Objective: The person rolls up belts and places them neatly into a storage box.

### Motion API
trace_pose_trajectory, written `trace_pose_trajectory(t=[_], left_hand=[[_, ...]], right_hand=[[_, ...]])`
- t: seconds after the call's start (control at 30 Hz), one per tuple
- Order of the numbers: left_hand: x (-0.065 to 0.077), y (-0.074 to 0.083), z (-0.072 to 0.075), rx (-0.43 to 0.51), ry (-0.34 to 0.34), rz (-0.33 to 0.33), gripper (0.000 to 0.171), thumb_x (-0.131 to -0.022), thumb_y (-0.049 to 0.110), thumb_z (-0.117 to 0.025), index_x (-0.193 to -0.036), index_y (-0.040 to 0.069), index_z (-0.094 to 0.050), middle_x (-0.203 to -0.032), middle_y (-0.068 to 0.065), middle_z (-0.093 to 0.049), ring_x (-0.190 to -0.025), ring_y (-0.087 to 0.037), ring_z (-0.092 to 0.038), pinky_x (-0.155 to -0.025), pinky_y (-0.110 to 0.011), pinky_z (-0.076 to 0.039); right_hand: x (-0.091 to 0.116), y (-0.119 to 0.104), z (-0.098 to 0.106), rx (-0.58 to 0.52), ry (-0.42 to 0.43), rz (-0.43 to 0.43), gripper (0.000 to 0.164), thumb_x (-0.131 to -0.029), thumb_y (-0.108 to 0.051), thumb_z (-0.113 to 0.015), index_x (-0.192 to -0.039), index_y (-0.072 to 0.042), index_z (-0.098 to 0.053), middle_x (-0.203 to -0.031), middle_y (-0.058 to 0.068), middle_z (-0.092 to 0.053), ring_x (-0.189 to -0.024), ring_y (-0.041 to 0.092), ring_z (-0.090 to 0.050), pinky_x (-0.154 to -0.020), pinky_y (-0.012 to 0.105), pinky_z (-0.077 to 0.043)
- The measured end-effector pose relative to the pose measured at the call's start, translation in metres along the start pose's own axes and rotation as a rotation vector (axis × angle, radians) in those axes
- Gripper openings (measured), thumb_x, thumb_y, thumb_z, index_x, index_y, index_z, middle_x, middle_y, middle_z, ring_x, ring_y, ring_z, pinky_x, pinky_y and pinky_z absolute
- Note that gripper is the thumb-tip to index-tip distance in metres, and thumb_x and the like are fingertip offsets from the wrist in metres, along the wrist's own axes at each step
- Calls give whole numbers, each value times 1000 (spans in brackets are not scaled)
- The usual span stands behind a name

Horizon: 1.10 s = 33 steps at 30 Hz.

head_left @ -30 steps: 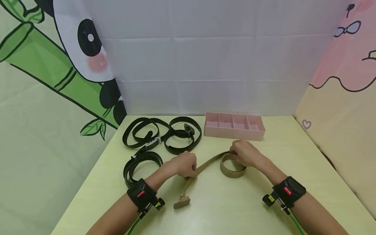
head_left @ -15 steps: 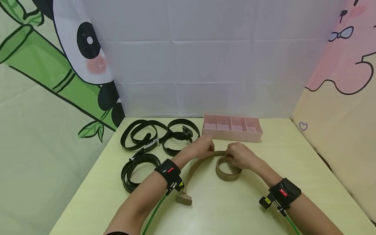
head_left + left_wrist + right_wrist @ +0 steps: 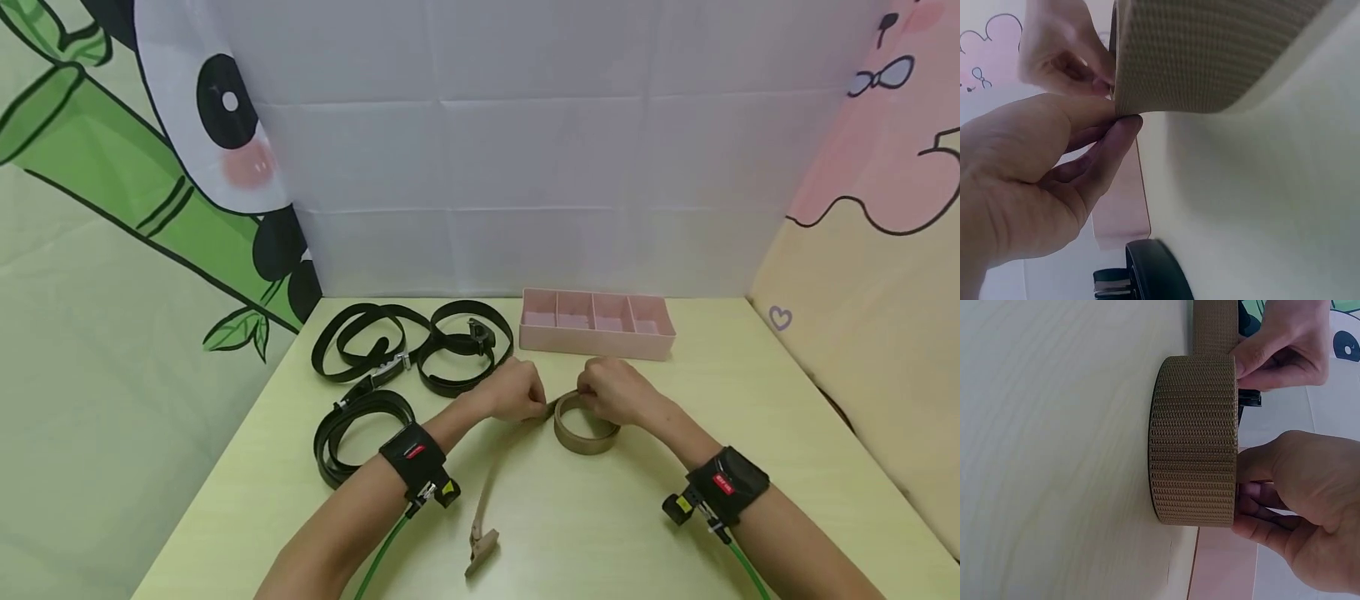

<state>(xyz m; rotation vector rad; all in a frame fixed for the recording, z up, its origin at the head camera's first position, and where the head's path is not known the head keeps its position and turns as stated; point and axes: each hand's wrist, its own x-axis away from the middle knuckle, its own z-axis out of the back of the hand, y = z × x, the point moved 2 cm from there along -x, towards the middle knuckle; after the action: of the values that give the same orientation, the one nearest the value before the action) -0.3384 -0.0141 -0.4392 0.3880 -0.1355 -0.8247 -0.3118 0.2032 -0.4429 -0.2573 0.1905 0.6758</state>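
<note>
A tan webbing belt stands on edge on the table, part of it wound into a round coil. From the coil its loose end runs toward the front, ending in a tan buckle. My left hand pinches the strap just left of the coil; thumb and fingertip meet at its upper edge in the left wrist view. My right hand grips the coil's top edge at the back right. In the right wrist view the ribbed outer face of the coil shows, with fingers reaching over its rim.
Behind my left arm lie black belts with metal buckles, loosely looped. Closer in, a coiled black belt sits left of that arm. A pink divided tray stands at the back edge of the table. Printed cloth walls surround the table.
My left hand has slid up the strap from near the buckle to beside the coil. The buckle has turned and shifted nearer. My right hand has stayed at the coil.
</note>
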Motion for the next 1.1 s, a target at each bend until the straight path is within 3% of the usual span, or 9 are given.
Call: trace_pose_trajectory(t=[0.17, 0.2, 0.3, 0.47, 0.63, 0.77, 0.9, 1.0, 1.1], left_hand=[[7, 4, -5, 66, 21, 3, 18, -92, 12, -79, -81, 16, -92, -68, 12, -79, -57, 2, -56, -58, -19, -46], [4, -5, -13, 55, 37, -14, 18, -93, 17, -79, -80, 18, -92, -67, 15, -78, -58, 3, -57, -59, -19, -47], [7, -5, -14, 66, 43, -9, 18, -94, 19, -80, -81, 19, -92, -68, 18, -78, -62, 2, -60, -62, -22, -50], [13, 2, -10, 117, 23, 52, 18, -96, 13, -80, -82, 16, -92, -73, 11, -81, -67, -1, -63, -65, -21, -50], [15, 3, -11, 115, 26, 72, 19, -97, 12, -81, -82, 17, -92, -74, 8, -82, -66, 0, -62, -64, -18, -47], [15, 4, -10, 103, 16, 63, 19, -97, 13, -81, -83, 17, -92, -73, 7, -82, -63, 2, -60, -63, -17, -46], [15, 5, -8, 112, 2, 53, 19, -98, 12, -81, -83, 15, -92, -71, 7, -81, -59, 2, -59, -61, -17, -45], [14, 5, -7, 108, -5, 50, 19, -97, 13, -81, -83, 16, -92, -70, 8, -80, -57, 3, -57, -60, -16, -44], [13, 5, -7, 101, -6, 44, 18, -97, 14, -82, -82, 17, -92, -70, 9, -80, -57, 3, -56, -59, -17, -43]], right_hand=[[-4, 0, -1, -17, 8, 2, 19, -90, -2, -90, -75, -10, -80, -75, -1, -71, -70, 8, -60, -62, 25, -51], [-5, 0, -1, -20, 12, 3, 19, -90, -2, -91, -76, -10, -80, -75, 0, -72, -71, 8, -61, -63, 25, -52], [-7, -1, -2, -31, 27, -3, 17, -89, -3, -92, -78, -9, -81, -77, 1, -75, -72, 10, -65, -64, 26, -54], [-7, -1, -5, -39, 45, -8, 13, -87, -2, -92, -82, -8, -82, -81, 3, -78, -76, 12, -69, -67, 28, -56], [-5, -2, -6, -51, 58, -28, 15, -87, -2, -92, -84, -8, -80, -81, 2, -74, -76, 12, -65, -67, 29, -54], [-4, -2, -6, -70, 67, -55, 17, -88, -4, -94, -98, -2, -81, -94, 10, -73, -85, 19, -66, -74, 35, -57], [-3, 0, -8, -77, 63, -68, 37, -89, -5, -95, -122, 3, -79, -116, 18, -72, -100, 29, -69, -85, 45, -61], [-4, 1, -9, -81, 62, -42, 41, -89, -4, -94, -127, 3, -80, -123, 18, -74, -106, 32, -71, -89, 47, -63], [-8, 2, -9, -110, 53, 21, 28, -90, 3, -90, -117, 1, -84, -115, 14, -78, -104, 30, -75, -88, 46, -65]])
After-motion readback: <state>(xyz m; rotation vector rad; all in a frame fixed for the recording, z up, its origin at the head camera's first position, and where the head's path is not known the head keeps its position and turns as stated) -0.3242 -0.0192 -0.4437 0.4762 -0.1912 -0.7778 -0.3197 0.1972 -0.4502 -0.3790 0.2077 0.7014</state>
